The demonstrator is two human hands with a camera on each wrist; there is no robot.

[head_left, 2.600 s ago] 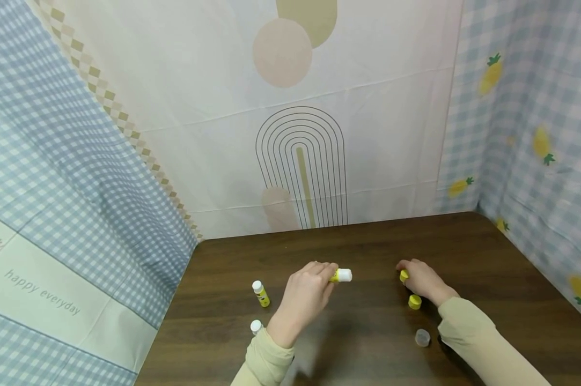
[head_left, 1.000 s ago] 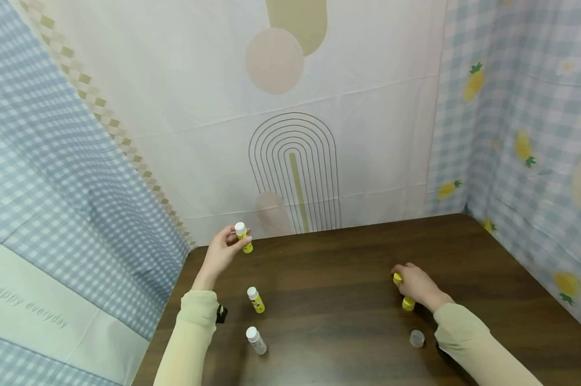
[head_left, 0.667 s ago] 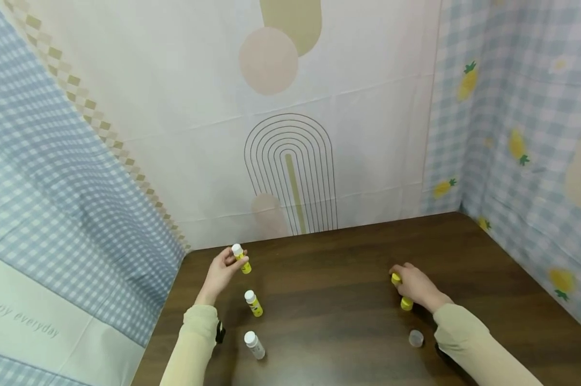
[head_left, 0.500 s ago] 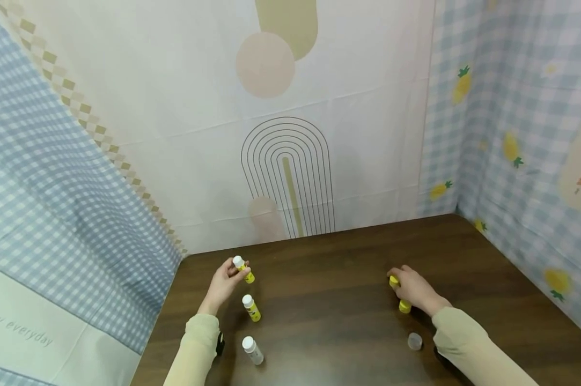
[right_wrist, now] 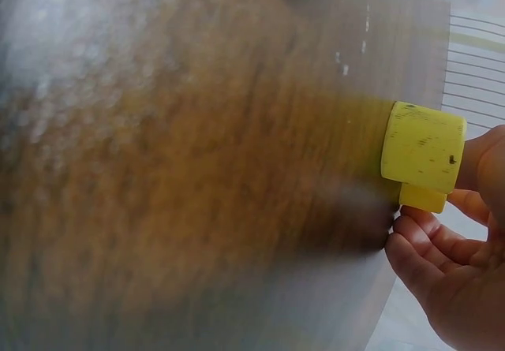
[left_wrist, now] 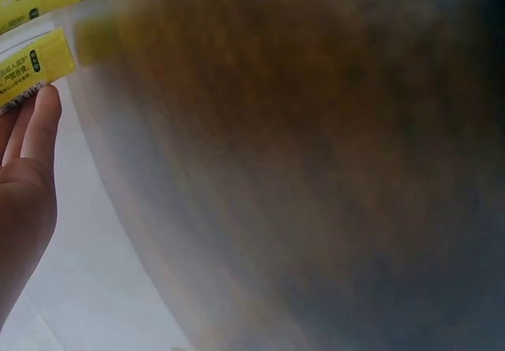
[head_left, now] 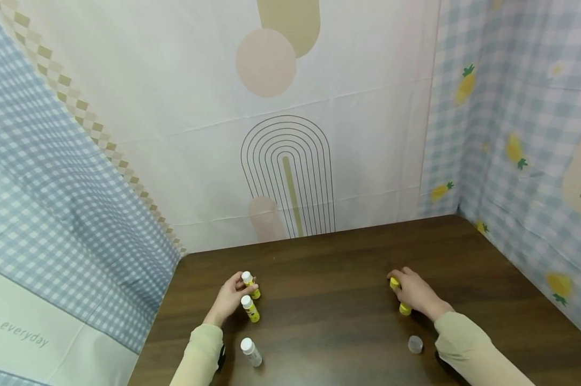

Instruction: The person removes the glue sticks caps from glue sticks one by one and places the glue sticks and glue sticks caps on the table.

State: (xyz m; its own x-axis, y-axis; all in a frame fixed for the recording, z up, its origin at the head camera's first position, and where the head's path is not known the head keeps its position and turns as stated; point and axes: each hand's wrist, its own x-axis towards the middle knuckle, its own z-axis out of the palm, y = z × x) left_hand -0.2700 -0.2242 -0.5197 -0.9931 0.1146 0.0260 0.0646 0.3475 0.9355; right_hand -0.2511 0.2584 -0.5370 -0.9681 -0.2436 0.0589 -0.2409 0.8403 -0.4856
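My left hand (head_left: 231, 296) pinches a yellow glue stick (head_left: 255, 293) with a white top, upright at the table's left side. In the left wrist view, its fingertips lie against the yellow label (left_wrist: 35, 69). A second yellow glue stick (head_left: 253, 313) stands just in front of it. Nearer the front edge stands a glue stick with a pale body (head_left: 254, 356). On the right side, my right hand (head_left: 416, 292) pinches a small yellow cap (head_left: 394, 283). Another yellow cap (head_left: 405, 309) sits beside that hand, appearing large in the right wrist view (right_wrist: 423, 147).
A translucent cap (head_left: 415, 344) lies on the dark wooden table (head_left: 329, 300), in front of the yellow caps. Behind the table hangs a pale printed cloth (head_left: 203, 161). Checked cloths flank both sides, the left one (head_left: 53, 177) close to the left arm.
My left hand has carried its glue stick from the middle to the left, then lowered it toward the table behind the second yellow one. My right hand has stayed at the yellow cap.
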